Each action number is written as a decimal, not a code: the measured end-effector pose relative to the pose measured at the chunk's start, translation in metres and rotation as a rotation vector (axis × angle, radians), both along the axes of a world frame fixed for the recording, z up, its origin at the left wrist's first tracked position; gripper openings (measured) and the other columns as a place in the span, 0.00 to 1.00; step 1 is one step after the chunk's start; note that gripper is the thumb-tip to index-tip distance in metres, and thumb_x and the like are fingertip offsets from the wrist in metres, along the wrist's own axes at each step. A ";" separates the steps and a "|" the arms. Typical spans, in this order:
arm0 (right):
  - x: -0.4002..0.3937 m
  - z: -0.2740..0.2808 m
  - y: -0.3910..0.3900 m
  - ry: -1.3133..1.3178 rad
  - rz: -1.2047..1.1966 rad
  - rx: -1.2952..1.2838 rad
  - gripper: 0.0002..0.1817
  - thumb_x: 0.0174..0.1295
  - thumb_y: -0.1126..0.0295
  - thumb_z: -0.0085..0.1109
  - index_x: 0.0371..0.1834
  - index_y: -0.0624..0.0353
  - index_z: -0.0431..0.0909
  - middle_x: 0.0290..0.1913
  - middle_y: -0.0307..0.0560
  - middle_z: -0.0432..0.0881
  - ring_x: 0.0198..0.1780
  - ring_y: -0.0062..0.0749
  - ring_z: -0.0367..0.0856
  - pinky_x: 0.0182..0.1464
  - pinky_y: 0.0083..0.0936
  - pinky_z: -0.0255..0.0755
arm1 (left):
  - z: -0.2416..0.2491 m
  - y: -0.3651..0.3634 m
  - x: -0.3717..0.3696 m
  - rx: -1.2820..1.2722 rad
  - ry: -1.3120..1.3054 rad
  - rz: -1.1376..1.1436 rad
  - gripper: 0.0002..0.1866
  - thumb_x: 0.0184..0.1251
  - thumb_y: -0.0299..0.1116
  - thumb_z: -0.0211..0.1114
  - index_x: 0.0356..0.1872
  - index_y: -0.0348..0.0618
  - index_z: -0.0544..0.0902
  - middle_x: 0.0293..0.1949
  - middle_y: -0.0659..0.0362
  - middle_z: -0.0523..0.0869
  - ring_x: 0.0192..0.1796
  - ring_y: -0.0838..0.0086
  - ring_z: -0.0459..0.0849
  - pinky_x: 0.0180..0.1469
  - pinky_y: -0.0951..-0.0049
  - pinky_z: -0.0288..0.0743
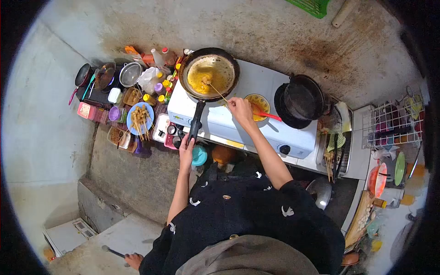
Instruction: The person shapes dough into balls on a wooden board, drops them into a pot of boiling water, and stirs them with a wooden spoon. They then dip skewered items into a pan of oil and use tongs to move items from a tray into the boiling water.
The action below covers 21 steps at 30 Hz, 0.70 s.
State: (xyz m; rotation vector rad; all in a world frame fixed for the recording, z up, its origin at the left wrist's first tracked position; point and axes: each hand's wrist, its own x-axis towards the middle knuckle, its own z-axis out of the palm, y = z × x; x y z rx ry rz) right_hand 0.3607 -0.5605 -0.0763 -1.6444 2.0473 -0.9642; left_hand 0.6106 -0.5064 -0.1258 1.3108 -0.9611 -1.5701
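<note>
1. Upper middle: the pan [230,68] sits on the stove [259,75]; its handle [196,120] crosses the front edge.
2. Left grip [186,147]: clamped on the handle's end.
3. Right grip [240,110]: pinched on a skewer [220,95] slanting over the pan's rim to yellow food [200,82].
4. Open stovetop lies behind the bowl [248,97].

The stove [256,137] is placed against the wall [275,41]. A frying pan [184,75] is set on its left side and a deep pan [305,94] on its right; between them a bowl [255,95] is placed, with a spoon [269,116] laid in it. To the left, skewers [140,120] are piled on a plate [130,110] (a sieve [131,74] is set behind it). To the right, more skewers are kept before a wire rack's [392,126] left side.
</note>
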 end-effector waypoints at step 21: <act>0.003 -0.006 -0.003 0.036 -0.007 0.005 0.08 0.48 0.70 0.54 0.28 0.60 0.81 0.26 0.57 0.80 0.31 0.51 0.80 0.36 0.41 0.73 | -0.004 -0.002 0.005 -0.001 -0.033 -0.052 0.24 0.64 0.36 0.57 0.59 0.40 0.67 0.49 0.58 0.77 0.49 0.75 0.78 0.52 0.75 0.67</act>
